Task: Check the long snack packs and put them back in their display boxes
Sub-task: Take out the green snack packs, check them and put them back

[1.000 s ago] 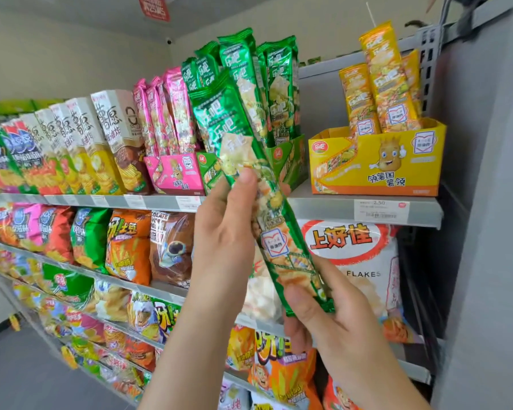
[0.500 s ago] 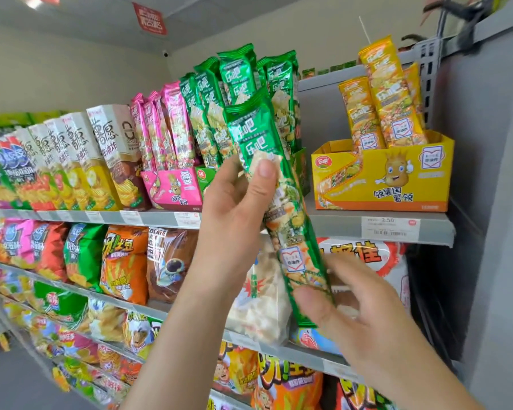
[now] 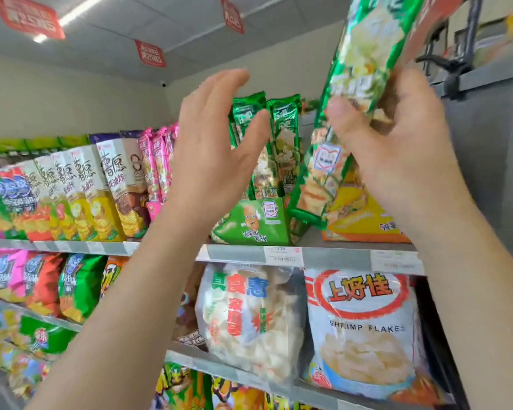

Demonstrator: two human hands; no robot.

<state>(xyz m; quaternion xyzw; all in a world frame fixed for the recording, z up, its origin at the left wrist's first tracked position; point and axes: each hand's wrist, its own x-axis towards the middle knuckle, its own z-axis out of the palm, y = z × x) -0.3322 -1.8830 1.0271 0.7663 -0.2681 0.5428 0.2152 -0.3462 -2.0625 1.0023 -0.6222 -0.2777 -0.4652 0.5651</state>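
Above and right of the green box, the right hand holds one green pack on a slant. The thumb lies across its front and the fingers curl round behind. The pack's top runs out of view and its bottom end hangs just right of the box's rim, not yet inside.

Up and left of the box, the left hand is spread and relaxed and grips nothing. It hovers in front of the other green packs, which stand upright in the box.

As I judge it, this pack is checked, or nearly so, and on its way home. It has yet to be lowered into the box beside its fellows, and the free hand looks placed to part or steady them.

Left of the box stand pink packs, and right of it sits a yellow box, half hidden by the held pack. Whether either lot has been checked I cannot tell, so they may be work yet to do.
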